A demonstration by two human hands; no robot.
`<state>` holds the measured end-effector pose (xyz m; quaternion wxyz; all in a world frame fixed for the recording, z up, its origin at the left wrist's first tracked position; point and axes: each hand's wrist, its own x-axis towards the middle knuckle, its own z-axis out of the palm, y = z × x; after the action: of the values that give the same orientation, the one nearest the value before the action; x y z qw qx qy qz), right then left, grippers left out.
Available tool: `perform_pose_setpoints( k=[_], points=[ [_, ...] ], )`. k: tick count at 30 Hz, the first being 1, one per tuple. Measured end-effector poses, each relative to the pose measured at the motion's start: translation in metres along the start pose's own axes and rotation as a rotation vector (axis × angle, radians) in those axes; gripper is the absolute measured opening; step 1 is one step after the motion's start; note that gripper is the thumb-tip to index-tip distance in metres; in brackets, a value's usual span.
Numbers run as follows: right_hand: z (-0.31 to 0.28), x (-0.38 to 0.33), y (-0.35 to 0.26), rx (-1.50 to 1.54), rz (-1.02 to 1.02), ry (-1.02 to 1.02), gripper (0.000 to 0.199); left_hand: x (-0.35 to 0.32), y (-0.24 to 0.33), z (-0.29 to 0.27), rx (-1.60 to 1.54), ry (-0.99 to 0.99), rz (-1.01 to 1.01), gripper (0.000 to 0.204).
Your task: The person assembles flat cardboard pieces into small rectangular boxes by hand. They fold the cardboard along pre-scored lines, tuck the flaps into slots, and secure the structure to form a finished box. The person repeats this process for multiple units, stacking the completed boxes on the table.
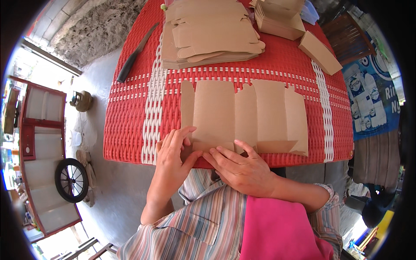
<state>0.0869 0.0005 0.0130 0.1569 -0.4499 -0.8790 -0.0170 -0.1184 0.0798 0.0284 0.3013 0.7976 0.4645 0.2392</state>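
A flat brown cardboard box blank [242, 115] lies unfolded on the red woven table [134, 121], near its front edge. My left hand [173, 154] presses on the blank's lower left corner, fingers spread flat over a bottom flap. My right hand [238, 167] lies beside it, fingertips pushing down on the bottom edge of the blank's middle panels. Neither hand lifts the blank off the table.
A stack of more flat blanks [208, 34] sits at the back of the table. Folded brown boxes [279, 17] and one single box [320, 53] stand at the back right. A dark-handled knife [134, 56] lies at the left. A wheeled cart [47, 173] stands on the floor to the left.
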Motion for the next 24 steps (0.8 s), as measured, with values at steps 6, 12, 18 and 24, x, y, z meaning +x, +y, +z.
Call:
perform_pose_setpoints(
  k=[6,12,18,24],
  points=[
    [0.002,0.009,-0.002,-0.035,-0.004,0.051,0.043,0.003,0.007,-0.004,-0.003,-0.05,-0.072,0.064],
    [-0.002,0.006,0.002,-0.077,-0.017,0.087,0.031,0.002,0.007,-0.006,0.123,-0.049,-0.023,0.061],
    [-0.009,-0.01,0.007,-0.039,0.014,0.08,0.029,0.0,0.007,-0.005,0.145,-0.039,-0.031,0.058],
    [-0.015,-0.018,0.013,0.001,0.036,0.056,0.025,-0.005,0.003,-0.014,0.161,-0.023,-0.053,0.052]
  ],
)
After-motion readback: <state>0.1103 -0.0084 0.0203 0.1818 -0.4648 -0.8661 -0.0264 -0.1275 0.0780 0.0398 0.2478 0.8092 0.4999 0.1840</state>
